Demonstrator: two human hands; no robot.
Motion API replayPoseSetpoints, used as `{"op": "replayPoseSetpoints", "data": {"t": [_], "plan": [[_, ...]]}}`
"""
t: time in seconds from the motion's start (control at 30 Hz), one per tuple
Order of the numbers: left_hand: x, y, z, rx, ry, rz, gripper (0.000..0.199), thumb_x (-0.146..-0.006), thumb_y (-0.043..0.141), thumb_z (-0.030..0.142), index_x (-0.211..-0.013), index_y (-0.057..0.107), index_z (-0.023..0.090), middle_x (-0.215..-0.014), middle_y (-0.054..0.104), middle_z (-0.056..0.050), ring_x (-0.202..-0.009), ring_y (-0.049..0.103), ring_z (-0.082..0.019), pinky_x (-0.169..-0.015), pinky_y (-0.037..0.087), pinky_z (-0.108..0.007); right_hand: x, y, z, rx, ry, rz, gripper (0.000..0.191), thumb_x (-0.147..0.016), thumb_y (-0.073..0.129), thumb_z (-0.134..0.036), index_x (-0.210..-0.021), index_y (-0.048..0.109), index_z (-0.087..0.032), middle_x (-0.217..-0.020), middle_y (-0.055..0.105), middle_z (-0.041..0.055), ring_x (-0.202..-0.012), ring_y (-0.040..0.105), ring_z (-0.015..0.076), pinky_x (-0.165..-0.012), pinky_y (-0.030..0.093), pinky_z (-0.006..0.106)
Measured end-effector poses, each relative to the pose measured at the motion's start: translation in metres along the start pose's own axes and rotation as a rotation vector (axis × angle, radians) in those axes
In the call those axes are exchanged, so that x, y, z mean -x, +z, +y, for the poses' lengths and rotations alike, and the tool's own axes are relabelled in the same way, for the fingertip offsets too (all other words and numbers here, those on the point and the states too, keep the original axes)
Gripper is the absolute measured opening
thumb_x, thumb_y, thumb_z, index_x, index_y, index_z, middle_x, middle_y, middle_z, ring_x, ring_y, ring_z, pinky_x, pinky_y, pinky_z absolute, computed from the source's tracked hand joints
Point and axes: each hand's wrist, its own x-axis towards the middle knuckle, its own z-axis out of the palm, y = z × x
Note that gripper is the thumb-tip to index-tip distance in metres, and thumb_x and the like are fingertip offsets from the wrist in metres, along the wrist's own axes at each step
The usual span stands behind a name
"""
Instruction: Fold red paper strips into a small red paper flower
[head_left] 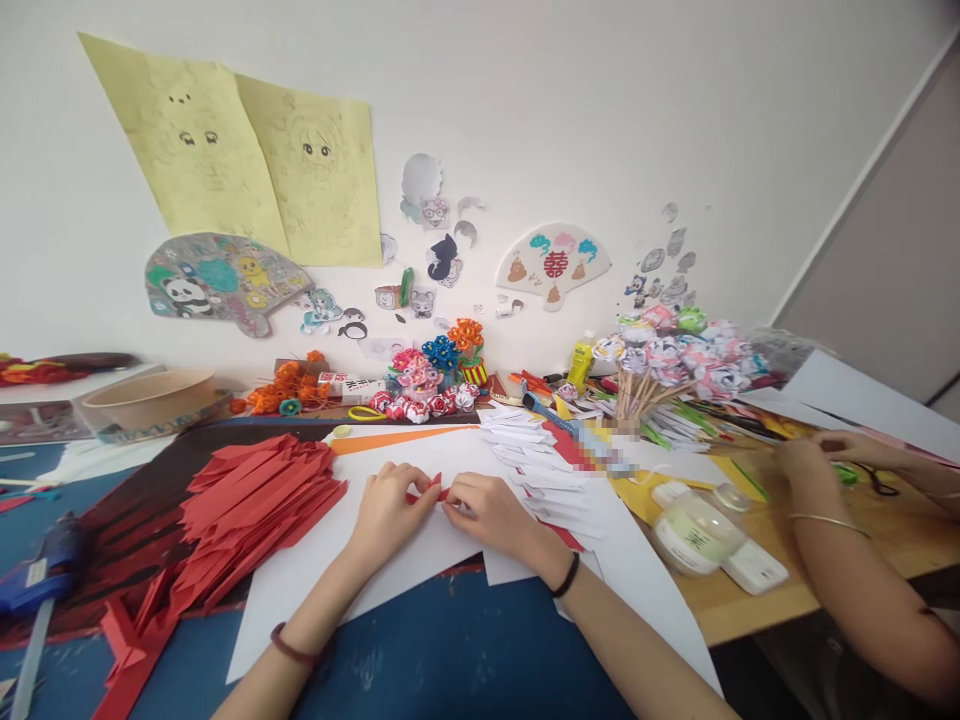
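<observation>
Fingers (428,486) of the left hand (386,512) and right hand (491,512) pinch a small red paper piece (443,494) — long axis apparently crosswise, neither hand nearer — over the white sheet (281,600) on the bench (465,660). Forearms converge; both hands arch palm-down.

Between 1 and 2 o'clock from the centre of the view, a pale fan (553,265) on the wall bears the red double-happiness sign 囍. Around 4 o'clock, a rounded bottle (694,532) on the worktop (772,605) carries a label with one large dark character, too blurred to read surely. Near 9 o'clock, a white box (351,388) shows red-and-black characters, partly hidden and unreadable; the blue marks on the bowl (150,400) are also illegible.
</observation>
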Motion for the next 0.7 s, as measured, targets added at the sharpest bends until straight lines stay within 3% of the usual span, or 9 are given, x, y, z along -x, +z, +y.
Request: {"op": "replayPoseSetpoints", "data": {"t": [0.2,0.37,0.53,0.7], "plan": [[-0.0037,0.0019,-0.0039,0.098,-0.097,-0.027,0.036,-0.085,0.050,0.050,-0.071,0.067,0.022,-0.079,0.072,-0.003,-0.079,0.062,-0.022,-0.069,0.040,-0.030,0.0003,0.0007,0.0005,-0.003,-0.010,-0.006,0.015,-0.092,0.052,-0.021,-0.077,0.055,-0.019,-0.076,0.057,0.0013,-0.070,0.053,0.0143,-0.065,0.038,0.025],[-0.0039,-0.0020,-0.0050,0.112,-0.093,-0.087,0.037,-0.083,0.052,0.054,-0.072,0.068,0.022,-0.079,0.072,-0.001,-0.077,0.061,-0.020,-0.070,0.041,-0.029,0.0002,0.0007,0.0001,0.006,-0.019,-0.010,0.017,-0.092,0.051,-0.020,-0.075,0.054,-0.019,-0.074,0.056,0.0009,-0.068,0.051,0.0139,-0.063,0.037,0.025],[-0.0011,-0.0048,-0.0011,0.054,-0.035,-0.059,0.023,-0.081,0.058,0.043,-0.076,0.068,0.023,-0.081,0.071,-0.002,-0.080,0.061,-0.021,-0.072,0.041,-0.030,0.0006,0.0025,0.0007,0.006,-0.025,-0.001,0.016,-0.092,0.051,-0.020,-0.076,0.054,-0.019,-0.073,0.055,0.0006,-0.066,0.049,0.0137,-0.063,0.036,0.025],[0.0000,-0.0077,0.0036,0.002,-0.040,-0.014,0.025,-0.085,0.054,0.042,-0.076,0.069,0.024,-0.077,0.070,-0.002,-0.085,0.059,-0.023,-0.072,0.041,-0.031,0.0005,0.0034,0.0002,-0.049,0.001,0.014,0.016,-0.090,0.051,-0.018,-0.074,0.053,-0.020,-0.072,0.055,0.0003,-0.066,0.050,0.0137,-0.062,0.037,0.025]]}}
